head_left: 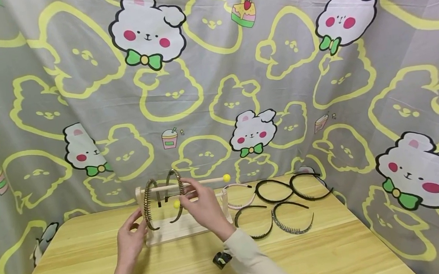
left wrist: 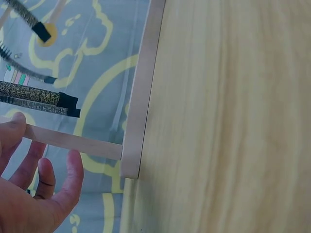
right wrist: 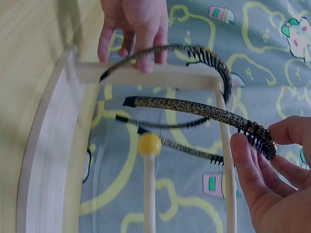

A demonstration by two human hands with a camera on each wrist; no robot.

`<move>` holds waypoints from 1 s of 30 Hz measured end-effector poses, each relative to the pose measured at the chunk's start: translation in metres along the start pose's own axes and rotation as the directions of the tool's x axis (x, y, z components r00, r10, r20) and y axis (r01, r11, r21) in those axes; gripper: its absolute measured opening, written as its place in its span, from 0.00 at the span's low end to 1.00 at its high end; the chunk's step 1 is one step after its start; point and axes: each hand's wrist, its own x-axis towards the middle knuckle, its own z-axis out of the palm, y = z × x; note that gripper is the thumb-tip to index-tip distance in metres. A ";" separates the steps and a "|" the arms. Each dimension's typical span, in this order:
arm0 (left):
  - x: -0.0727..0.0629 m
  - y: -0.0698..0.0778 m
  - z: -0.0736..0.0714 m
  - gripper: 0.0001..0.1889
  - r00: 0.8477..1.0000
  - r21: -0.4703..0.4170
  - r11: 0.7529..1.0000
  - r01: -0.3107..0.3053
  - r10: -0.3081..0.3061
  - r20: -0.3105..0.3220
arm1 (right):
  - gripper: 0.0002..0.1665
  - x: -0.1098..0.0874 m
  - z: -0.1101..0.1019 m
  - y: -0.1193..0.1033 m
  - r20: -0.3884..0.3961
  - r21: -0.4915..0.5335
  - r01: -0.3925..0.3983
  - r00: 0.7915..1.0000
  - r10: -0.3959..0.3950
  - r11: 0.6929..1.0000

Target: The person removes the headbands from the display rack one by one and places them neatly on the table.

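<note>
A wooden rack (head_left: 188, 229) with two rods stands on the table. My left hand (head_left: 130, 237) grips its left upright (left wrist: 73, 141), thumb on one side and fingers on the other. From the upper rod (head_left: 207, 181), which ends in a yellow ball (head_left: 226, 177), hang two glittery dark-gold headbands with comb teeth. One headband (head_left: 147, 204) hangs by the left upright. My right hand (head_left: 206, 205) pinches the other headband (right wrist: 194, 108) at its toothed top, farther right along the rod. The lower rod's yellow ball (right wrist: 149, 144) shows below it.
Right of the rack lie several headbands on the wooden table (head_left: 292, 257): a pale one (head_left: 241, 206), black ones such as this headband (head_left: 272, 180), and a grey toothed headband (head_left: 294, 230). A patterned curtain (head_left: 213, 68) hangs behind the table.
</note>
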 end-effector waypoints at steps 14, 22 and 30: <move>0.000 -0.002 -0.001 0.23 1.000 -0.018 1.000 -0.015 0.015 -0.004 | 0.29 -0.018 -0.057 0.019 -0.104 0.115 -0.064 0.992 0.076 0.991; 0.000 -0.001 0.000 0.23 1.000 -0.015 1.000 -0.015 0.015 -0.007 | 0.29 -0.037 -0.093 0.032 -0.166 0.127 -0.116 0.977 0.136 0.985; 0.000 -0.003 0.001 0.23 1.000 -0.011 1.000 -0.012 0.011 -0.009 | 0.29 -0.053 -0.122 0.046 -0.213 0.137 -0.132 0.964 0.159 0.982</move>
